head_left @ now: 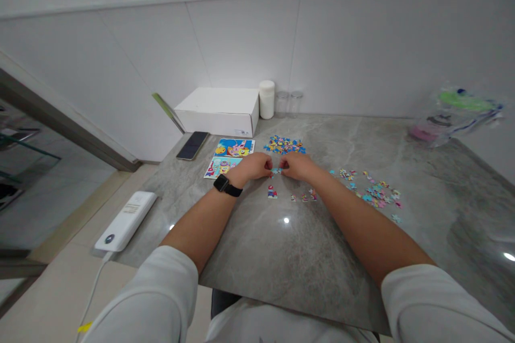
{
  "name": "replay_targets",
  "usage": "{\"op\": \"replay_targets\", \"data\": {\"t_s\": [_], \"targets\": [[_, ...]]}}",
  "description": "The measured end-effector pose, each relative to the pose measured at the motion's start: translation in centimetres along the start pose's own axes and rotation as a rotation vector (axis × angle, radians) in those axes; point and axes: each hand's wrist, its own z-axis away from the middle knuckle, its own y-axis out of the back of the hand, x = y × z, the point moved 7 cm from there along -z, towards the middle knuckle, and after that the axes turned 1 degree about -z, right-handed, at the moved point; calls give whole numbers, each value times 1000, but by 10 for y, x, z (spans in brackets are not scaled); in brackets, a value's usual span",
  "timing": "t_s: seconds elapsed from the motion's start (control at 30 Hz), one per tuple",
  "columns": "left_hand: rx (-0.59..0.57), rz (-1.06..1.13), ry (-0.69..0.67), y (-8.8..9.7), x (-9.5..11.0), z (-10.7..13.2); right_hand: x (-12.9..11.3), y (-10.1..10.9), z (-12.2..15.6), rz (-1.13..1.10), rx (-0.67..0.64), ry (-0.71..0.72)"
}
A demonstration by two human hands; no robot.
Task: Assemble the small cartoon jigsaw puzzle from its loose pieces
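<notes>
Light-blue puzzle pieces (277, 171) lie on a grey tabletop (257, 257) between a person's left hand (259, 164) and right hand (295, 165), the fingers of both at the pieces' edges — clamped or merely touching, one cannot tell. From the hands, a colourful puzzle pile (285, 144) sits at 12 o'clock, a looser scatter of pieces (380, 194) between 3 and 4 — and picture cards (234, 147) toward 9.

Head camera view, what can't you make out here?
In the head view:
Puzzle pieces between the left hand and right hand: partly covered by the hands, too small to tell whether joined.
Lower picture card: right part behind the left hand.
Box label: print too small.
Plastic bag: contents blurred.
</notes>
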Motion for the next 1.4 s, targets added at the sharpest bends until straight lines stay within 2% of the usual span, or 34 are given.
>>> {"op": "replay_targets", "data": {"t_s": [0.6,0.87,1.0,1.17,1.4], "targets": [[6,20,-13,-2,-1,-1,-4,-3,0,10,42,37],[14,1,-36,0,2,1,8,0,-10,-143,41,57],[15,-6,-44,0,2,0,21,13,-11,-181,110,25],[24,-21,-59,1,2,-1,32,40,-2,-143,203,-40],[176,-32,-98,9,5,-2,42,85,21,-118,283,-106]]}}
